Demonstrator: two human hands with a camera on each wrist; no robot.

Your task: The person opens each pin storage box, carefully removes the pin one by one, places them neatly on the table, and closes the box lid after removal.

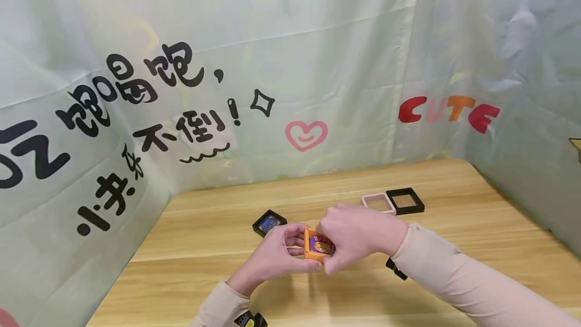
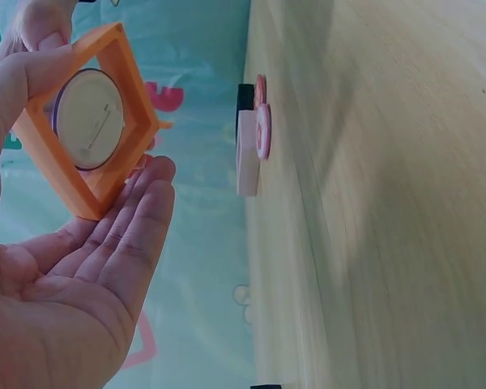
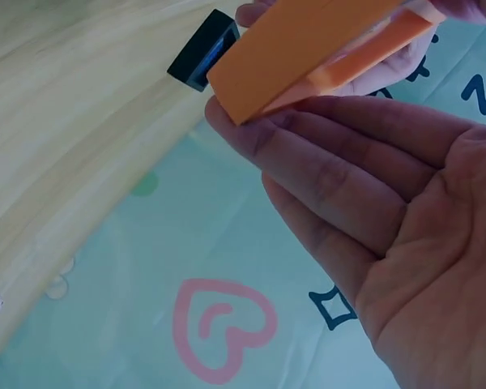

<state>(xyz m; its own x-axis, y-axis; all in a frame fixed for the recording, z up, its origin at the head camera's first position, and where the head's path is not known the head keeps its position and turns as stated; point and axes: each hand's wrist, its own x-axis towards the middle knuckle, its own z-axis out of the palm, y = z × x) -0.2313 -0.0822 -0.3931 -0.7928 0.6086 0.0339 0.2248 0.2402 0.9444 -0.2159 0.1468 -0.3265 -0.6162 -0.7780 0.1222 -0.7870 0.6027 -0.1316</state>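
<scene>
Both hands hold an orange square display frame (image 1: 307, 247) above the table. Inside it sits a round purple badge (image 1: 321, 244) with a cartoon picture, and its pale back with a pin faces the left wrist view. My left hand (image 1: 278, 254) grips the frame's left side, thumb on one edge and fingers under the lower corner. Curled round the opposite side is my right hand (image 1: 356, 233), which covers part of the frame in the head view. Its fingers lie along the orange edge in the right wrist view.
A black frame (image 1: 260, 232) with a blue badge lies just beyond the left hand. Further right, a pink frame (image 1: 373, 195) touches another black frame (image 1: 410, 210). Round pinkish-red badges (image 2: 263, 134) lean by these in the left wrist view. A printed curtain (image 1: 354, 79) borders the table.
</scene>
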